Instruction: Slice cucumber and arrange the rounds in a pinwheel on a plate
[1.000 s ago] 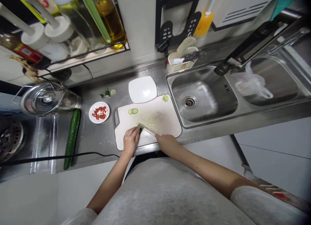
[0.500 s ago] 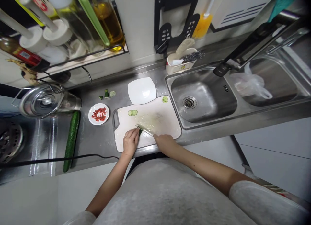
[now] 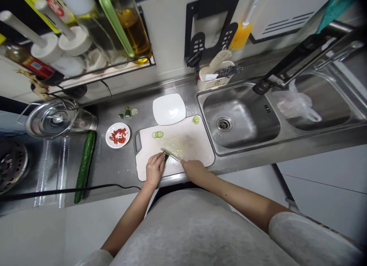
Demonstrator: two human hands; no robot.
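My right hand [image 3: 195, 171] is closed around the handle of a knife [image 3: 172, 155], its blade slanting up and left over the white cutting board [image 3: 186, 143]. Beside the blade, my left hand [image 3: 155, 168] has its fingers bent together on a dark green piece of cucumber [image 3: 166, 156], mostly hidden by the fingers and blade. Thin cucumber slices [image 3: 157, 134] lie overlapping on the board's upper left. A few more slices [image 3: 195, 119] rest at its upper right corner. Wet bits are scattered over the middle of the board.
A white square plate [image 3: 169, 109] touches the board's far edge. Left of the board are a small plate [image 3: 117, 135] of chopped red pieces, cucumber ends [image 3: 127, 113] and a whole cucumber [image 3: 85, 166]. To the right is a steel sink [image 3: 241, 116]. A black cable [image 3: 71, 189] crosses the counter.
The view has shifted slightly. Both hands, the knife and the cucumber piece keep nearly the same place on the board.
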